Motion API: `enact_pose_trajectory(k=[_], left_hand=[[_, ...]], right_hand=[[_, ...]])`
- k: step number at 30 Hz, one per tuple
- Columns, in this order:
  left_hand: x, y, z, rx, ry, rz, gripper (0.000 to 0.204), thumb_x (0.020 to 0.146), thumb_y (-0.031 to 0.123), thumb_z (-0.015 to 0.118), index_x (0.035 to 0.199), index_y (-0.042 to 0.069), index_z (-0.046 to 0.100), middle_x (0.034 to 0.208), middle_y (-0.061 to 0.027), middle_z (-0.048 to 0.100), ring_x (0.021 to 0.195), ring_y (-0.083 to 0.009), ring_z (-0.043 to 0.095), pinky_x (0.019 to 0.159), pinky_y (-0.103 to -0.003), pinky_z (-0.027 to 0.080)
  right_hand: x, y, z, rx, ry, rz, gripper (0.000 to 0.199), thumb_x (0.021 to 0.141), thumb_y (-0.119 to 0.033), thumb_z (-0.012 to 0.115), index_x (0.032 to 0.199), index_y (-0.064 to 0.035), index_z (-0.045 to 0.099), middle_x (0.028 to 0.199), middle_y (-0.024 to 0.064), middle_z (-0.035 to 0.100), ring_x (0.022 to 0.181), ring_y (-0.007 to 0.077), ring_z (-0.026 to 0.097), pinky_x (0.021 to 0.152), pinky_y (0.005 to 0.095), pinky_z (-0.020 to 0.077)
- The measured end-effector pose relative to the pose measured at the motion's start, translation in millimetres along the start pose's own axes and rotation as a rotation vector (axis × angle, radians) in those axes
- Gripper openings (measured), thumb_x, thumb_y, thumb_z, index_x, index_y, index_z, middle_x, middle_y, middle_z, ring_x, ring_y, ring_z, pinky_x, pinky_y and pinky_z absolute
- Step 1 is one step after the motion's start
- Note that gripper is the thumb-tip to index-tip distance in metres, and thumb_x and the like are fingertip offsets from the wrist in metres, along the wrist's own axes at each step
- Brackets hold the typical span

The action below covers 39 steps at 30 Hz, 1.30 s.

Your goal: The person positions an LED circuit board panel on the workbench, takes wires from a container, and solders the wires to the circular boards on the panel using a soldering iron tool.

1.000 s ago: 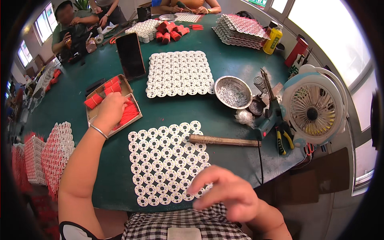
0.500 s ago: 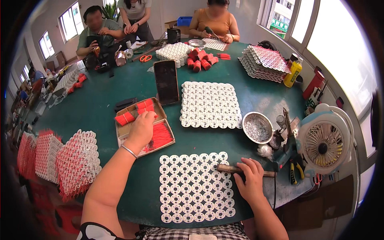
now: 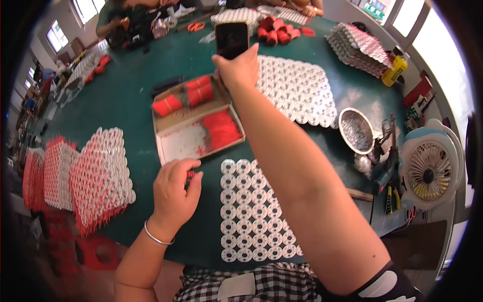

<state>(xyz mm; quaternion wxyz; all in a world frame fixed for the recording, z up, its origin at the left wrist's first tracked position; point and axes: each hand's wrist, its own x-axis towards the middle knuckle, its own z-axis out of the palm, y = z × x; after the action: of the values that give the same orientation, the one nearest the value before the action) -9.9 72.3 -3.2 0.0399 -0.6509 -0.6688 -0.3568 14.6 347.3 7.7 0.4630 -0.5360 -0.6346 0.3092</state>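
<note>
My right arm stretches across the table, and my right hand (image 3: 240, 69) grips a black phone (image 3: 232, 39) at its lower end, thumb on one side and fingers on the other. The phone's lower part is hidden by the hand. My left hand (image 3: 175, 190) is closed in front of the open cardboard box (image 3: 176, 147), with a bit of red wire (image 3: 190, 174) showing between thumb and fingers. Tied bundles of red wires (image 3: 199, 91) and a loose red pile (image 3: 221, 129) lie in the box. Below my right forearm, a sheet of round white circuit boards (image 3: 243, 196) is partly covered.
A stack of white board sheets (image 3: 294, 85) lies beyond my arm. At right are a metal bowl (image 3: 356, 132), a fan (image 3: 427, 173) and pliers (image 3: 392, 199). Red-wired board stacks (image 3: 100, 178) stand at left. Other people sit at the far side.
My right hand has left the bar beside the board sheet and reached forward to the phone. My left hand has drawn back out of the box toward me. The view has shifted.
</note>
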Motion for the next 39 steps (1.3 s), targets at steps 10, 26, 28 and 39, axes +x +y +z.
enact_pose_trajectory(k=[10,26,28,39], left_hand=[[-25.2,-18.2,1.2,-0.112,0.081,-0.203,0.021,0.084,0.003,0.065,0.104,0.003,0.061,0.096,-0.0096,0.065,0.074,-0.0212,0.061,0.062,-0.029,0.050],[-42.9,-27.8,0.9,-0.218,0.089,-0.322,0.018,0.091,0.004,0.058,0.109,0.002,0.058,0.075,-0.0003,0.047,0.062,-0.0070,0.039,0.057,-0.022,0.036],[-39.5,-24.9,6.6,-0.224,0.098,-0.239,0.015,0.093,0.006,0.056,0.108,0.002,0.057,0.076,-0.0026,0.050,0.062,-0.0094,0.043,0.058,-0.024,0.038],[-32.0,-4.5,6.1,-0.282,-0.079,-0.050,0.009,0.094,0.006,0.053,0.099,0.003,0.059,0.084,-0.0118,0.062,0.073,-0.0294,0.061,0.066,-0.035,0.048]], right_hand=[[4.1,-5.6,17.1,-0.221,0.023,0.136,0.076,0.068,-0.031,0.080,0.126,0.0009,0.042,0.120,0.0218,0.060,0.113,0.0357,0.059,0.098,0.0413,0.0465],[-0.9,8.1,-6.3,0.149,-0.046,-0.184,0.080,0.076,-0.037,0.076,0.136,-0.0004,0.039,0.132,0.0186,0.048,0.124,0.0288,0.047,0.103,0.0358,0.0382],[24.0,10.9,-44.9,0.245,-0.144,0.051,0.070,0.082,-0.035,0.070,0.139,-0.0113,0.038,0.135,0.0133,0.048,0.121,0.0271,0.048,0.100,0.0504,0.0376],[-124.2,36.8,-228.6,-0.042,-0.461,-0.617,0.017,0.085,-0.006,0.061,0.099,0.0019,0.066,0.097,0.0138,0.068,0.093,0.0249,0.064,0.087,0.0330,0.0469]])
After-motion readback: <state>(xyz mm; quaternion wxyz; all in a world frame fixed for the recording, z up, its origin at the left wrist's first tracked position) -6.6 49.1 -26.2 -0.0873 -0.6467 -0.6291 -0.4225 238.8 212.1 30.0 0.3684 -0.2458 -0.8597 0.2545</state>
